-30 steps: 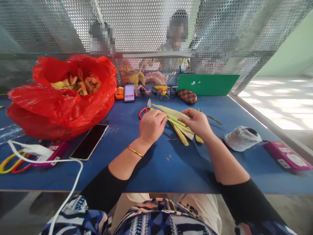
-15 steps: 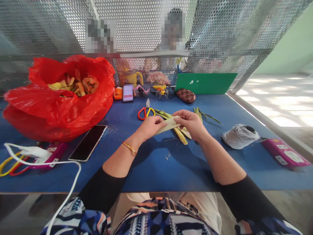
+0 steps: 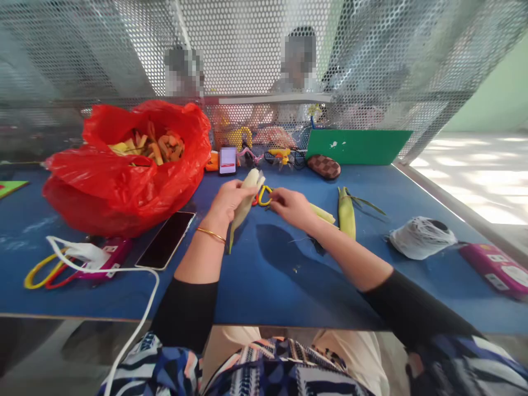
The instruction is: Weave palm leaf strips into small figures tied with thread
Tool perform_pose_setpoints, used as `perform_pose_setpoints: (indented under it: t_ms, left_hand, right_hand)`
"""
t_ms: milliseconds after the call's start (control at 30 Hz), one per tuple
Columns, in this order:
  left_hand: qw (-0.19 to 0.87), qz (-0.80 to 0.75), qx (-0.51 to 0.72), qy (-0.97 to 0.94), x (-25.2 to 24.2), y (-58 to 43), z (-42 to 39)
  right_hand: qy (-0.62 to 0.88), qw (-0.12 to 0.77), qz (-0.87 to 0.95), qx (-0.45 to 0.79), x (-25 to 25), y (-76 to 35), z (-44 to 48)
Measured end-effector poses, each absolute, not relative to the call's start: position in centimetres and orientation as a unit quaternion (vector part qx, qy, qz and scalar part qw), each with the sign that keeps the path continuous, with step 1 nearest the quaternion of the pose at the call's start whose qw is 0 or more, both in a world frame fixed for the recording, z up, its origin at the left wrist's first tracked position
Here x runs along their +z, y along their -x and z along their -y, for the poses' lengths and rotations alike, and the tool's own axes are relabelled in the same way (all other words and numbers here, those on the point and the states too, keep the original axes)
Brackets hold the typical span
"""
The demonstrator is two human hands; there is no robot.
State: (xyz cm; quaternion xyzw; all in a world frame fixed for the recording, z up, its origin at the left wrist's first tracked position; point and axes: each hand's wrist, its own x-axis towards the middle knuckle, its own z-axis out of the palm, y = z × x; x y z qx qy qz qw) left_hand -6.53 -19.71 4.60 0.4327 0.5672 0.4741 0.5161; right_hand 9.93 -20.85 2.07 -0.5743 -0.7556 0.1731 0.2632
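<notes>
My left hand is closed round a pale yellow-green leaf strip, held upright above the blue table. My right hand reaches across to the small scissors with red and yellow handles, its fingers curled on the yellow handle. More leaf strips and a folded green leaf lie just right of my right hand.
A red plastic bag of yellow pieces fills the left. A dark phone, pink cases, a white cable and a white twine roll lie around. Glue gun, green board, mesh screen and two people stand behind.
My left hand has lifted one leaf strip upright and moved left. My right hand let go of the strip and moved to the scissors. The camera view shifted slightly.
</notes>
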Motion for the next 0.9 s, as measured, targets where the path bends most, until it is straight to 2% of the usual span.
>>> perform_pose_setpoints:
  t_ms: [67,100,233,367,500,633,733,767,900]
  left_hand:
    - [0.516,-0.562,0.510,-0.397,5.0,7.6,19.3]
    - [0.518,-0.559,0.521,-0.384,5.1,8.0,19.2]
    - [0.533,-0.550,0.535,-0.357,5.4,8.5,19.1]
    - [0.557,-0.532,0.525,-0.362,5.2,8.7,19.0]
    - [0.586,-0.525,0.494,-0.370,5.1,9.1,18.7]
    - [0.648,-0.485,0.460,-0.365,5.1,9.2,18.5]
    - [0.694,-0.456,0.438,-0.345,5.0,8.7,18.7]
    - [0.700,-0.449,0.440,-0.339,4.9,8.5,18.8]
    - [0.691,-0.432,0.469,-0.340,4.2,7.3,19.1]
  right_hand:
    - [0.628,0.157,0.743,0.170,2.2,-6.8,18.8]
    - [0.642,0.142,0.734,0.168,2.2,-5.4,17.8]
    - [0.680,0.136,0.702,0.164,1.9,-2.2,14.6]
    - [0.699,0.153,0.664,0.216,2.5,-2.5,13.0]
    - [0.697,0.201,0.615,0.309,3.6,-4.4,14.0]
    - [0.641,0.295,0.594,0.385,3.8,-7.6,18.8]
    - [0.477,0.435,0.577,0.500,3.3,-10.7,23.2]
    - [0.443,0.447,0.579,0.519,3.1,-11.8,24.3]
    - [0.456,0.476,0.557,0.505,2.3,-15.0,26.5]
